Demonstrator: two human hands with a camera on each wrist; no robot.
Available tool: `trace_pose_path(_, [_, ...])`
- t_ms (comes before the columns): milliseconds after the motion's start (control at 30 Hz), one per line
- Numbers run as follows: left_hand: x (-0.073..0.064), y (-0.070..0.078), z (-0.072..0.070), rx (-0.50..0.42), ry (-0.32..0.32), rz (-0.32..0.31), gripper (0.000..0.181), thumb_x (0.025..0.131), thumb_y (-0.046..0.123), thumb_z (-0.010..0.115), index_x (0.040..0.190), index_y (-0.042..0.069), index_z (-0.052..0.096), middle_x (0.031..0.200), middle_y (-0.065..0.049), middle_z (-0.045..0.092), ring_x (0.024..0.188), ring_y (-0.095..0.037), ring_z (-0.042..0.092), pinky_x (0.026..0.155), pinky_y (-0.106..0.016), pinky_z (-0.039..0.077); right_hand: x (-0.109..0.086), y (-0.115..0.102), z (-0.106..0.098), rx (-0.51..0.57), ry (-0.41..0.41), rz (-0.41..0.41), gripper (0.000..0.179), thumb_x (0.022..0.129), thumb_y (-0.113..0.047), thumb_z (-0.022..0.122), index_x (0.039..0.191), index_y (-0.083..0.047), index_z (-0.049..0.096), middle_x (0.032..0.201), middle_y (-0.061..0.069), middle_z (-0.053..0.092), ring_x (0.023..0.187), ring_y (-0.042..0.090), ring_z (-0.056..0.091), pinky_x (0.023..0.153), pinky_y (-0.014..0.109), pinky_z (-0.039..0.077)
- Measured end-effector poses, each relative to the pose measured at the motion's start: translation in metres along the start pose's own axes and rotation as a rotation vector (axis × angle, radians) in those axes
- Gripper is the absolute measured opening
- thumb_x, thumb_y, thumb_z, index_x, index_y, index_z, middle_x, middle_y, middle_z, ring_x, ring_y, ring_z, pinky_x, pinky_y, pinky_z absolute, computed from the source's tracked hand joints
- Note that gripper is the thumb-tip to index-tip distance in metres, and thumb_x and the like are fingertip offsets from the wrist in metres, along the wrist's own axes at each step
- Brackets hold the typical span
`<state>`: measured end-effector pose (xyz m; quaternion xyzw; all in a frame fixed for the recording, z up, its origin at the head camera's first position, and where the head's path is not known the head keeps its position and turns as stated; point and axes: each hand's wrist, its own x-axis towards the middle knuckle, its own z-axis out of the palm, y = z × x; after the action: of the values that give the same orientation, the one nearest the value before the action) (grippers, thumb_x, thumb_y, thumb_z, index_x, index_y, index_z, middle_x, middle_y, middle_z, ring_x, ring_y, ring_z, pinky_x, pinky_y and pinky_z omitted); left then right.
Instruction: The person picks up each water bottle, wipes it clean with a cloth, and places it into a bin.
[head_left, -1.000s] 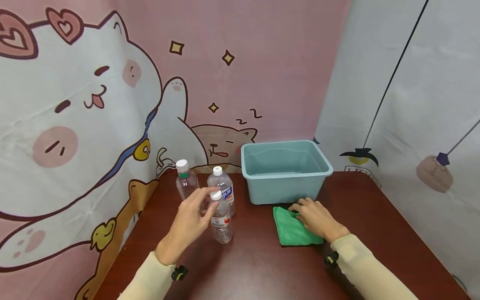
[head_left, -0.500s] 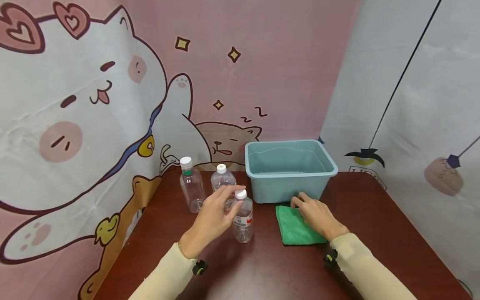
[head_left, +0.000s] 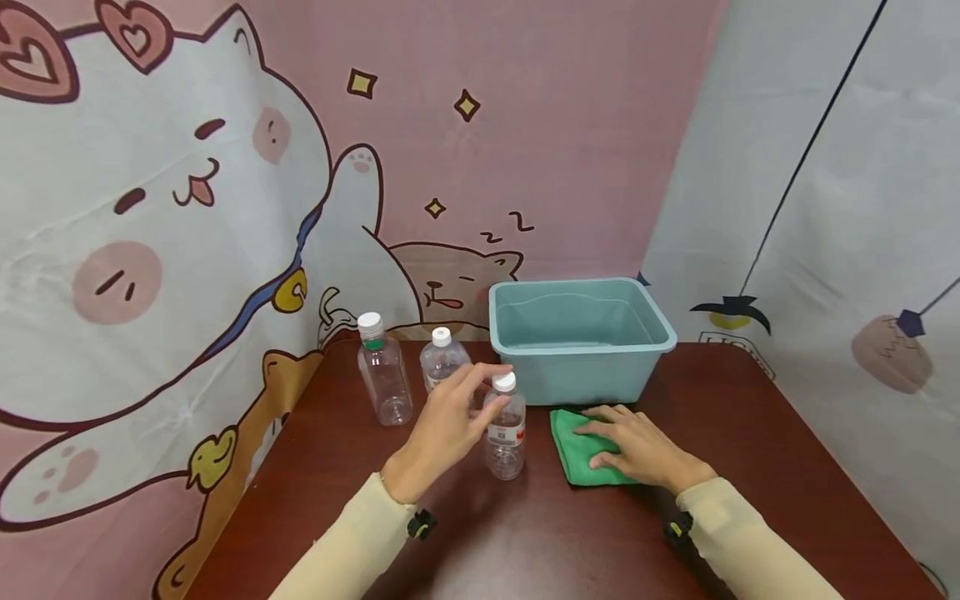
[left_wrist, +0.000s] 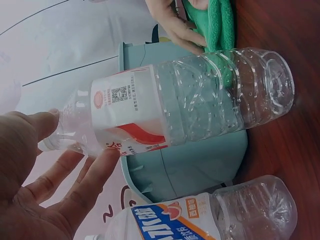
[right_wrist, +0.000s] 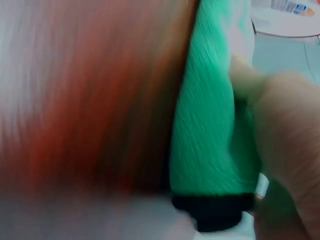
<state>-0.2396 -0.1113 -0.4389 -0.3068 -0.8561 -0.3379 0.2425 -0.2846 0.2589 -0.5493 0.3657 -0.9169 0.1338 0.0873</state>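
Observation:
In the head view my left hand (head_left: 444,423) pinches a small clear plastic bottle (head_left: 505,454) by its neck, just below the white cap. The left wrist view shows the thumb on one side of this upright bottle (left_wrist: 200,100) and fingers on the other. Whether its base touches the table cannot be told. A folded green cloth (head_left: 576,454) lies on the table in front of the tub, and my right hand (head_left: 641,450) rests on it with thumb and fingers spread. Close up, the cloth (right_wrist: 210,125) is sharp enough to see, but that hand is blurred.
A light blue plastic tub (head_left: 577,375) stands behind the cloth at the back of the brown table (head_left: 540,542). Left of it are a bottle with a blue and orange label (left_wrist: 170,220), partly behind my left hand, and a taller clear bottle (head_left: 386,383) with a green neck ring.
My left hand has carried the small bottle rightward, away from the other two and towards the cloth. My right hand's fingers, more bent before, have spread over the cloth.

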Motion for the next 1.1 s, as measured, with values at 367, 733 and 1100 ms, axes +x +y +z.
trace_pose_path(367, [0.005,0.003,0.0,-0.026,-0.052,-0.025,0.05,0.109,0.023,0.085,0.157,0.02,0.07,0.127,-0.002,0.075,0.115,-0.016,0.075,0.084,-0.018,0.069,0.007,-0.013,-0.003,0.011,0.193,-0.012,0.023,0.099,-0.017,0.093,0.122,-0.017,0.085,0.142,0.011,0.07,0.1,0.015,0.078,0.083,0.035,0.068])
trace_pose_path(733, [0.007,0.003,-0.001,-0.059,-0.074,-0.004,0.048,0.113,0.017,0.08,0.16,0.016,0.069,0.13,-0.005,0.076,0.118,-0.022,0.075,0.087,-0.028,0.072,0.023,-0.041,-0.025,0.325,0.513,-0.006,0.035,0.095,0.006,0.091,0.124,-0.013,0.083,0.134,0.009,0.076,0.12,0.025,0.075,0.108,0.005,0.049])
trace_pose_path(1100, [0.004,0.005,0.0,-0.027,-0.037,0.061,0.049,0.109,0.015,0.085,0.156,0.015,0.071,0.13,-0.006,0.08,0.099,-0.017,0.07,0.075,-0.022,0.058,0.045,-0.103,-0.04,0.629,0.38,0.123,0.043,0.115,-0.012,0.074,0.156,-0.019,0.066,0.152,0.007,0.074,0.131,0.007,0.072,0.102,0.023,0.064])
